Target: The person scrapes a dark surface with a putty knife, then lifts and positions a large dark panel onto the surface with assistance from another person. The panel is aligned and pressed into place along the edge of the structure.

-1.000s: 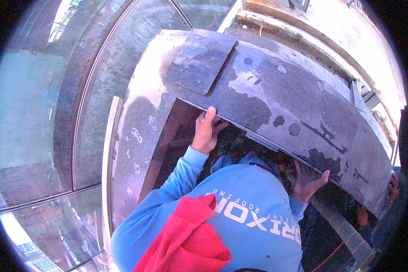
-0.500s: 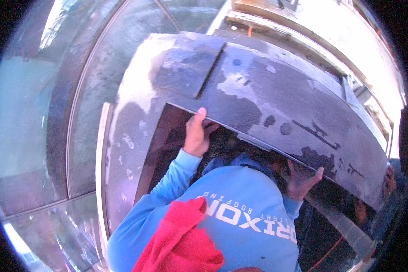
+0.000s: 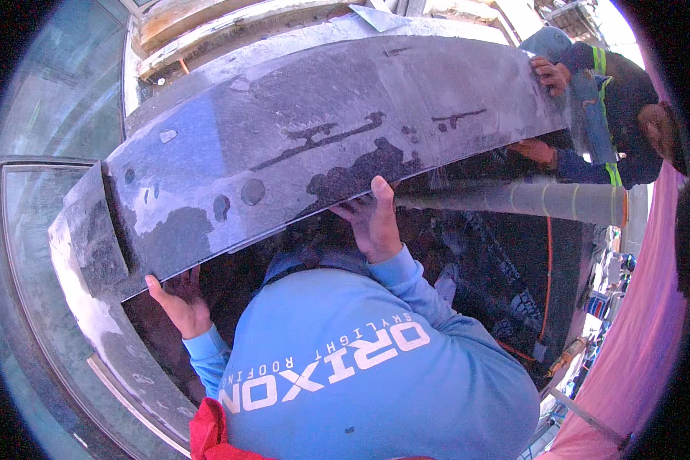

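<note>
A curved grey panel with dark blotches spans the middle, with a smaller plate at its left end. My left hand grips the panel's lower edge near that plate, thumb outside. My right hand holds the same edge farther right, fingers partly hidden beneath. Below them is my blue sweatshirt with a red cloth. A co-worker in a dark jacket with yellow stripes has both hands at the panel's right end. Beneath the panel is a dark recess.
Framed glass panes line the left. A pale ledge runs behind the panel. A long grey pipe crosses the recess, with an orange cord below it. Pink sheeting hangs at the right edge.
The view has swung rightward, bringing much more of the co-worker into sight. The panel now appears tilted the other way, rising to the right, with both my hands still gripping its edge.
</note>
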The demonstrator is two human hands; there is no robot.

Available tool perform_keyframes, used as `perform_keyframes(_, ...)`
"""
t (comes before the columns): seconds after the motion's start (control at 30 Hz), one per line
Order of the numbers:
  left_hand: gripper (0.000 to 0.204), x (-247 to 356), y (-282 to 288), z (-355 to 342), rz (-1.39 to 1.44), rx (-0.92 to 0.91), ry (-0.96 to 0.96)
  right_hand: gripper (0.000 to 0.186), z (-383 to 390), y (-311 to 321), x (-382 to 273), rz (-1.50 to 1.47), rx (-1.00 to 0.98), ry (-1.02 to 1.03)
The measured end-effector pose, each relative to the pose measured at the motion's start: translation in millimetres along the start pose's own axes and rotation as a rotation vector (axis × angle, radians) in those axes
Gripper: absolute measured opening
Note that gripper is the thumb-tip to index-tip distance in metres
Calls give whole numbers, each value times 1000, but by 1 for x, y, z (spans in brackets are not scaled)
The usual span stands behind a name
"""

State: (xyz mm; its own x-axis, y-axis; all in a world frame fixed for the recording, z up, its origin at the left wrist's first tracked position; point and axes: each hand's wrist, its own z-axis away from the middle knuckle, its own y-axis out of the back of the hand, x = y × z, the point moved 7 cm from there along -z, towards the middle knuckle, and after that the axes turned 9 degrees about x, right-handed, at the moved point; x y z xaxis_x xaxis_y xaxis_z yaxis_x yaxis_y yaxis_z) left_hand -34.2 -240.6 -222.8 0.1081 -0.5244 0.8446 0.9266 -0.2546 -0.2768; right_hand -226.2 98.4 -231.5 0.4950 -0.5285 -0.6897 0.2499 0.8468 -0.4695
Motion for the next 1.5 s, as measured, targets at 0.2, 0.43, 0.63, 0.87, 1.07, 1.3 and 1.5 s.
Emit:
perform_keyframes(0.2,66,3,3,0,-33,50,-22,61,-2,-2,3,-22,-55,-14)
perform_keyframes(0.43,64,2,-6,5,22,-1,8,57,-7,8,7,-30,13,-1)
perform_keyframes(0.63,61,7,-14,9,26,65,-21,59,-7,9,4,-74,3,-23)
perform_keyframes(0.87,66,3,1,-2,-33,74,-8,62,-8,7,6,-64,13,-20)
perform_keyframes(1.07,67,6,-5,4,-82,-15,-43,60,-1,4,-1,-59,-3,-44)
perform_keyframes(1.3,67,2,-3,4,-51,29,5,47,-3,6,6,-68,30,-44)
perform_keyframes(1.5,61,1,-9,7,-13,38,-9,65,-4,8,4,-2,-5,-23)
